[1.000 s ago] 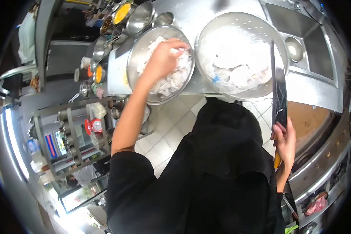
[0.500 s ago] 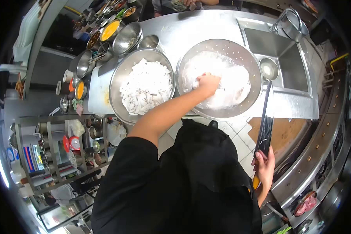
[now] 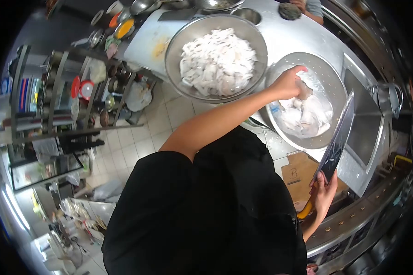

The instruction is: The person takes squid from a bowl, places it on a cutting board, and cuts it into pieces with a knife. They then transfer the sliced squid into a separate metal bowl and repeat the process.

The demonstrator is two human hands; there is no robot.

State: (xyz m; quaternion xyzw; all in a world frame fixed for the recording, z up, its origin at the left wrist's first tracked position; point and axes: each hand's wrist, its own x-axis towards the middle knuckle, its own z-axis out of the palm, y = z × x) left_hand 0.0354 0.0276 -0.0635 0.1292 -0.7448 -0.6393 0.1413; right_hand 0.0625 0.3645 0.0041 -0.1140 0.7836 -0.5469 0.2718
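Note:
My left hand [image 3: 293,85] reaches across into a large perforated metal colander [image 3: 337,85], its fingers closed on a clear plastic bag [image 3: 316,82]. Pale, wet-looking pieces [image 3: 307,114] lie around and under the bag; I cannot make out their kind. On the right, my right hand [image 3: 324,190] is wrapped round a large knife [image 3: 337,142] where the blade meets the yellow handle. Its broad, dark blade points up and away, beside the colander's right rim, with white bits stuck on it. Left of the colander, a big metal bowl [image 3: 170,64] holds a heap of white cut strips [image 3: 219,62].
A metal sink [image 3: 360,133] lies right of the colander, with a metal pot [image 3: 390,98] by it. A white cutting board [image 3: 147,39] lies at the left. Another person's hand [image 3: 300,4] shows at the far edge. Cardboard [image 3: 298,176] covers part of the tiled floor.
The view has turned, so bowl and colander appear shifted to the right. My left hand has shifted toward the colander's left side, and the bag looks more gathered. The knife stays in my right hand.

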